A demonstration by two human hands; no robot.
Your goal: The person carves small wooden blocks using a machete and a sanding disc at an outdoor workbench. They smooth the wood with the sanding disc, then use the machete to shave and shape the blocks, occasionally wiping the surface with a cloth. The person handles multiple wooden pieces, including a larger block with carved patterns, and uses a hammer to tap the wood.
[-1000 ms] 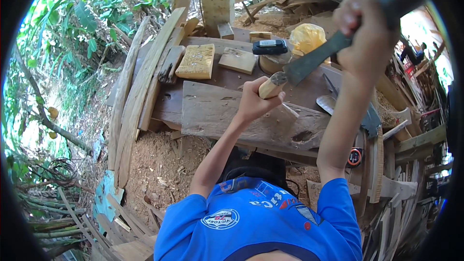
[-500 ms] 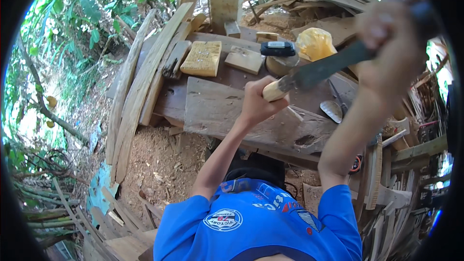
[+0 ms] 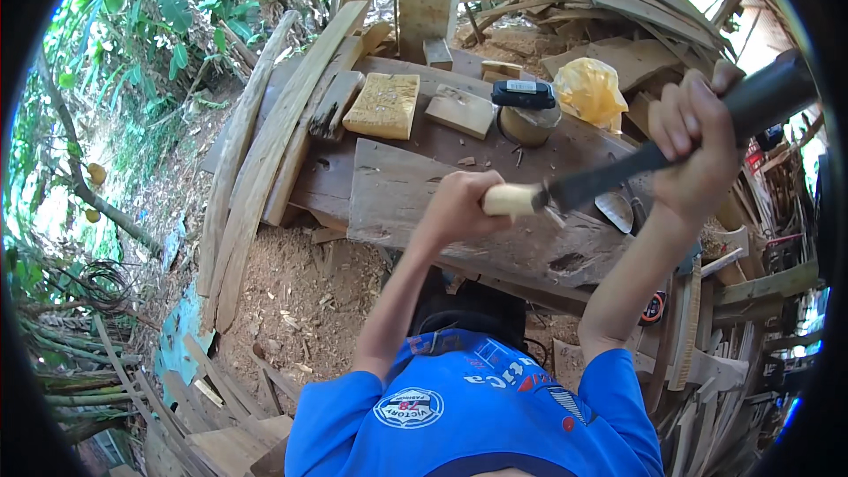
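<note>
My left hand [image 3: 461, 208] is closed around a short, pale, rounded piece of wood [image 3: 514, 200], which juts out to the right over the bench. My right hand [image 3: 693, 146] grips a long dark-bladed knife [image 3: 609, 178], held slanting up to the right. Its blade reaches down to the end of the pale wood; whether it cuts in or only lies against it I cannot tell. Past my right hand a thick dark end sticks out. Beneath both hands lies a weathered plank [image 3: 397, 190] on the bench.
On the bench are wood blocks [image 3: 382, 106], a tin [image 3: 527, 126] topped by a black object [image 3: 523, 93], a yellow plastic bag [image 3: 590, 93] and a small rounded metal piece [image 3: 614, 210]. Long boards [image 3: 265, 159] lean at the left. Wood chips [image 3: 300, 291] cover the ground; stacked offcuts [image 3: 609, 0] stand behind.
My right hand has come down with the knife, and the blade sits lower. My left hand with the pale wood has dropped slightly toward me.
</note>
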